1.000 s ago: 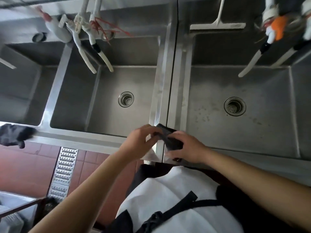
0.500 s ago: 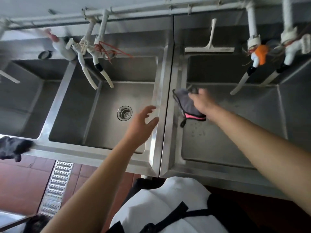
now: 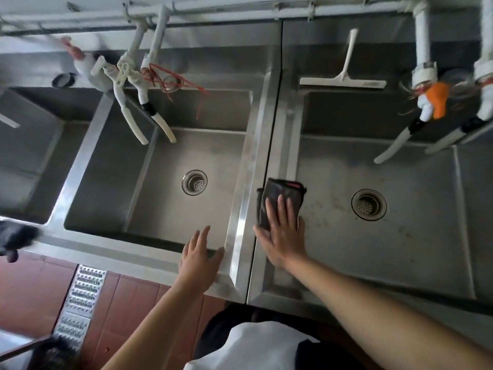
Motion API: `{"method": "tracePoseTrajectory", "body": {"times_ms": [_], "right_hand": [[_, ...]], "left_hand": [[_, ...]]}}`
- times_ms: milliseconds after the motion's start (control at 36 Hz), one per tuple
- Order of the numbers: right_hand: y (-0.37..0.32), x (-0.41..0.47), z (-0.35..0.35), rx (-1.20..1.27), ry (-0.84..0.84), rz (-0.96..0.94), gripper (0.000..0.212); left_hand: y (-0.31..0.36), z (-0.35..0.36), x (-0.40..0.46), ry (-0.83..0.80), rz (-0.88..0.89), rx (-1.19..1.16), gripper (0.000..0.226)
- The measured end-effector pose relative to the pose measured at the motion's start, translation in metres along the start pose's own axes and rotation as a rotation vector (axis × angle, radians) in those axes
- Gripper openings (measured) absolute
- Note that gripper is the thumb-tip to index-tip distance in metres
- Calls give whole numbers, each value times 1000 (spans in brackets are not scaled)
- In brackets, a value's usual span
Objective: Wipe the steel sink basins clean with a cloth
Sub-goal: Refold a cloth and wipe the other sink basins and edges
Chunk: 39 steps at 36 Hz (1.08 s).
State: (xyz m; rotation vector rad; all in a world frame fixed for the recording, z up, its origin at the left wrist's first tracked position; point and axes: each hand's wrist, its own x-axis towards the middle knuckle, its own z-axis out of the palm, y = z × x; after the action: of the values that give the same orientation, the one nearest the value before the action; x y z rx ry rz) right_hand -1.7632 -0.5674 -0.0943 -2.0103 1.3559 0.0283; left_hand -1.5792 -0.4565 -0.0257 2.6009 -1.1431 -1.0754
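Observation:
A dark grey cloth (image 3: pixel 280 194) with a pink edge lies flat against the left inner wall of the right steel basin (image 3: pixel 416 236). My right hand (image 3: pixel 282 231) presses it there with flat, spread fingers. My left hand (image 3: pixel 198 259) hovers with fingers apart over the front rim of the middle basin (image 3: pixel 149 198) and holds nothing. The right basin floor shows brown specks around its drain (image 3: pixel 368 204). The middle basin has its own drain (image 3: pixel 194 182).
White taps (image 3: pixel 133 121) hang over the middle basin, and more white taps (image 3: pixel 394 145) over the right one. A white squeegee (image 3: pixel 344 78) rests on the back ledge. Another dark cloth (image 3: pixel 14 237) sits on the front rim at far left. A floor grate (image 3: pixel 80 303) runs below.
My right hand has brought the cloth down from the basin's upper back corner toward the front along the left wall, and now presses it flat. My left hand has dropped to the middle basin's front rim.

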Motion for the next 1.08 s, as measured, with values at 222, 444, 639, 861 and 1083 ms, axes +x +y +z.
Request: {"method": "tracePoseTrajectory", "body": {"times_ms": [222, 444, 639, 861, 1083], "right_hand": [[3, -24, 5, -23, 45, 153, 59], [-8, 61, -14, 94, 154, 263, 70], [6, 168, -69, 43, 188, 216, 71], [22, 284, -130, -33, 246, 161, 69], [27, 298, -136, -14, 263, 145, 69]], "left_hand": [[69, 24, 56, 12, 31, -140, 52], [108, 57, 97, 214, -149, -174, 53], [123, 64, 95, 371, -151, -163, 68], [133, 60, 96, 383, -134, -171, 67], [131, 61, 97, 351, -124, -149, 65]]}}
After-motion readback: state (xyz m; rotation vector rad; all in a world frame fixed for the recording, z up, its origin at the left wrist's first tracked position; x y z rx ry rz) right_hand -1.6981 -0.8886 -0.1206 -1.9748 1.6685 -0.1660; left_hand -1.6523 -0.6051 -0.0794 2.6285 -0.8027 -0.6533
